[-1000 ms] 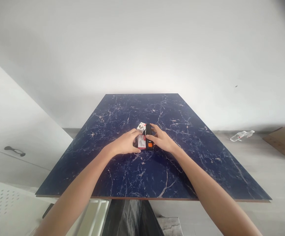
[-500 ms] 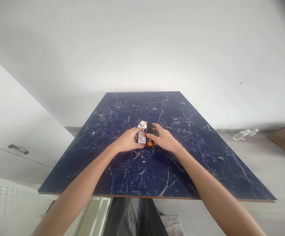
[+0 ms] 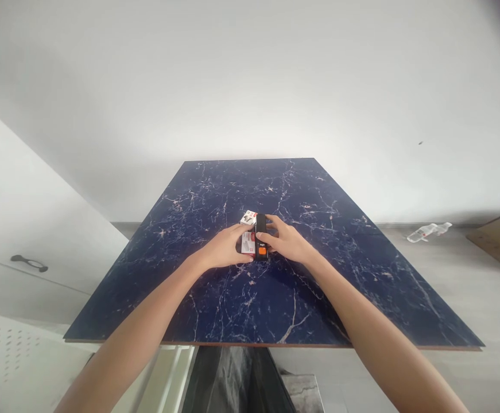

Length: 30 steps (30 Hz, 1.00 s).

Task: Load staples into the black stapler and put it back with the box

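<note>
Both my hands meet at the middle of a dark blue marbled table (image 3: 275, 298). My left hand (image 3: 221, 249) has its fingers wrapped round a small white and red box (image 3: 248, 243). My right hand (image 3: 290, 242) grips a black device with an orange button (image 3: 261, 236), pressed against that box. A second small white box (image 3: 248, 218) lies on the table just behind them, touching or nearly touching the device.
A white cabinet with a dark handle (image 3: 28, 263) stands at the left, and a white perforated surface (image 3: 12, 367) lies at the lower left. On the floor at the right lie a plastic bottle (image 3: 428, 232) and a cardboard piece (image 3: 499, 238).
My two hands have drawn closer together around the box and the black device. The view has shifted slightly.
</note>
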### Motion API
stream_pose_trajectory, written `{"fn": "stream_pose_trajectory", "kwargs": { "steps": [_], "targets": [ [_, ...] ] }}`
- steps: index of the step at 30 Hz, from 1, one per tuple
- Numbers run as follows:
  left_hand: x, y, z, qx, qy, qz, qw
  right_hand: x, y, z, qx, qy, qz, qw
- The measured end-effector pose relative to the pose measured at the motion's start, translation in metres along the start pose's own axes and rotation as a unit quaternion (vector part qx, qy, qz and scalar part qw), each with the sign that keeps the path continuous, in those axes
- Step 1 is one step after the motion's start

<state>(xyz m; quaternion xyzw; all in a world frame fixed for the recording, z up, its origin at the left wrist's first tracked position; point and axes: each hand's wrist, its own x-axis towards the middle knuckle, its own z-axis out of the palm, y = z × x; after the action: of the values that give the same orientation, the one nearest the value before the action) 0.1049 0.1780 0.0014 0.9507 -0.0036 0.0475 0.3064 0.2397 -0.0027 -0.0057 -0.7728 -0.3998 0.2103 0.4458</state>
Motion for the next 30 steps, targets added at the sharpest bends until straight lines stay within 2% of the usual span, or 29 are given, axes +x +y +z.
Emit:
{"fn": "stream_pose_trajectory", "kwargs": {
  "steps": [5,10,14,20,30],
  "targets": [
    [-0.001,-0.001,-0.002,0.024,-0.002,0.007,1.000,-0.001,-0.003,-0.001,0.018,-0.017,0.013,1.000],
    [0.007,-0.017,0.001,0.059,0.092,0.001,0.994,0.000,-0.005,-0.001,0.040,-0.028,0.025,0.998],
    [0.013,-0.028,0.003,0.079,0.057,0.002,0.995,0.001,-0.002,0.000,0.042,-0.027,0.024,0.998],
    [0.007,-0.021,-0.005,0.090,0.077,0.056,0.991,0.002,0.001,0.001,0.037,-0.024,0.022,0.999],
    [0.000,-0.021,-0.014,0.039,-0.004,0.038,0.998,0.000,-0.001,0.000,0.044,-0.031,0.025,0.998]
  ]
}}
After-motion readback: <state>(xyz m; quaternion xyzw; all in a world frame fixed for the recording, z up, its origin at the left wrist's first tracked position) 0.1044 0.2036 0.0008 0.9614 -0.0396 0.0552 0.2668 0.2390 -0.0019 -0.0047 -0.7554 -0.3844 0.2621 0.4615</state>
